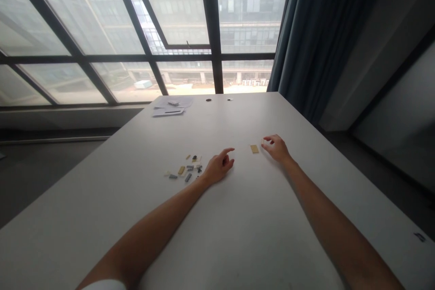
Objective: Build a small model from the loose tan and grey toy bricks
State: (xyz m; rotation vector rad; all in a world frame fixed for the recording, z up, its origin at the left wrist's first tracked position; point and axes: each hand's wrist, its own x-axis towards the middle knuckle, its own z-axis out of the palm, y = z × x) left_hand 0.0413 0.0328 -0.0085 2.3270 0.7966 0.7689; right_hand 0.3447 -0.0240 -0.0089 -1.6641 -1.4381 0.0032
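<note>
My right hand (277, 149) is closed in a pinch on a small pale piece (263, 142), held just right of a tan studded building-brick plate (254, 149) on the table. The piece is too small to make out its shape. My left hand (217, 167) hovers near the middle of the table, its index finger stretched out and thumb apart, with nothing in it. Beside its wrist, to the left, lie several loose pieces: a tan brick (181, 170), grey bricks (188, 177), and a dark round piece (195, 157). My left forearm may cover some of them.
Papers (169, 108) with a dark pen-like item lie at the table's far left. Two round fittings (208, 100) sit near the far edge of the white table (244, 217). Beyond are large windows, with a dark blue curtain (306, 36) at the right.
</note>
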